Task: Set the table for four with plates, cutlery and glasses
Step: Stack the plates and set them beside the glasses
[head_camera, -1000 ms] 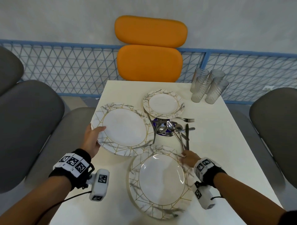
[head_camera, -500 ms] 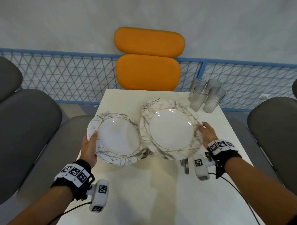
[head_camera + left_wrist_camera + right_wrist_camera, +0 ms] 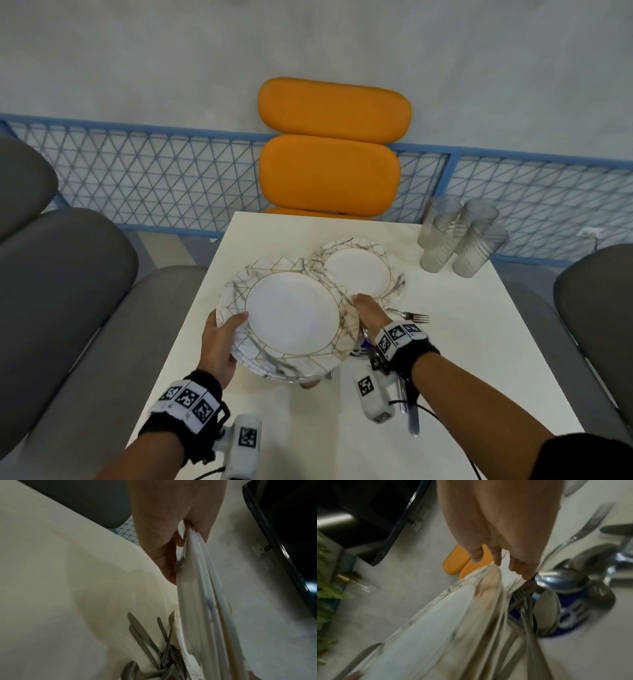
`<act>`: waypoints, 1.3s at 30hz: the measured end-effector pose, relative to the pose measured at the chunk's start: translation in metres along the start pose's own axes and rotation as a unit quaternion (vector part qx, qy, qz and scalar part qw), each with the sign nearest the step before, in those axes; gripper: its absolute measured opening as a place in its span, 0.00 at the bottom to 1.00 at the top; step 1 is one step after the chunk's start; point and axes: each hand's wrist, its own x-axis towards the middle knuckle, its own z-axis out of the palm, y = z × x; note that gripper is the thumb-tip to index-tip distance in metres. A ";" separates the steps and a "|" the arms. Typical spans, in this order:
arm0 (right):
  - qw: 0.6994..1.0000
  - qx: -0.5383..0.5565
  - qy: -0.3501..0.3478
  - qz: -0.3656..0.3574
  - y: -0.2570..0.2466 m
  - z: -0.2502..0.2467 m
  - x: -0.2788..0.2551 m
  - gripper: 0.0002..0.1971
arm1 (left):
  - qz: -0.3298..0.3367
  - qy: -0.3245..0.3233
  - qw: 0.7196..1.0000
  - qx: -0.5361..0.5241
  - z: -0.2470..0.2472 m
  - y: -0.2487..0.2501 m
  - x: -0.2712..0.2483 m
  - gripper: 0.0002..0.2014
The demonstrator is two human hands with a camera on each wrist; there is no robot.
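White desk (image 3: 455,342) barely set: left hand (image 3: 219,346) grips stacked marble-patterned plates (image 3: 291,315), right hand (image 3: 370,311) relaxed beside them, ribbed glasses (image 3: 459,240) and steel cutlery (image 3: 150,642) unplaced.

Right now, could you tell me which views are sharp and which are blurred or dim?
Head view: evenly lit and sharp, the glasses crisp, edges bowed by the wide lens. Left wrist view: dim, the stacked plates soft. Right wrist view: heavy motion blur over the plates and cutlery.

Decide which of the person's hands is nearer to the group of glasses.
Right. The right hand is at the right edge of the held plates, mid-table, on the glasses' side. The left hand holds the plates' left edge, farther away.
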 end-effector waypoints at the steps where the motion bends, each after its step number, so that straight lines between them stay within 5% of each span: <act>1: 0.999 -0.022 0.034 0.013 -0.006 -0.007 0.011 0.26 | 0.000 0.005 1.000 -0.004 -0.003 0.000 0.004 0.20; 3: 0.990 -0.090 0.093 0.048 -0.012 -0.025 0.029 0.27 | 0.002 0.015 1.000 -0.011 -0.008 0.000 0.010 0.19; 6: 0.970 -0.233 0.063 0.039 -0.006 -0.050 0.051 0.20 | 0.006 0.034 0.999 -0.018 -0.013 0.000 0.019 0.18; 10: 0.918 -0.397 0.021 -0.002 0.017 -0.062 0.071 0.36 | 0.008 0.056 0.998 -0.032 -0.019 0.000 0.030 0.21; 16: 0.907 -0.422 0.017 -0.001 0.005 -0.053 0.077 0.25 | 0.015 0.067 0.997 -0.032 -0.022 0.006 0.030 0.21; 21: 0.905 -0.425 0.028 -0.005 0.003 -0.044 0.081 0.29 | 0.016 0.081 0.996 -0.039 -0.028 0.006 0.025 0.24; 29: 0.963 -0.251 0.093 -0.039 -0.026 -0.039 0.055 0.22 | 0.002 0.101 0.993 -0.054 -0.024 0.005 0.015 0.26; 32: 0.995 -0.065 0.057 -0.047 -0.019 -0.033 0.033 0.23 | -0.001 0.085 0.995 -0.054 -0.013 0.007 0.008 0.29; 39: 0.999 0.049 0.014 0.014 0.015 -0.047 -0.005 0.20 | -0.016 0.011 1.000 -0.006 0.030 -0.007 0.000 0.28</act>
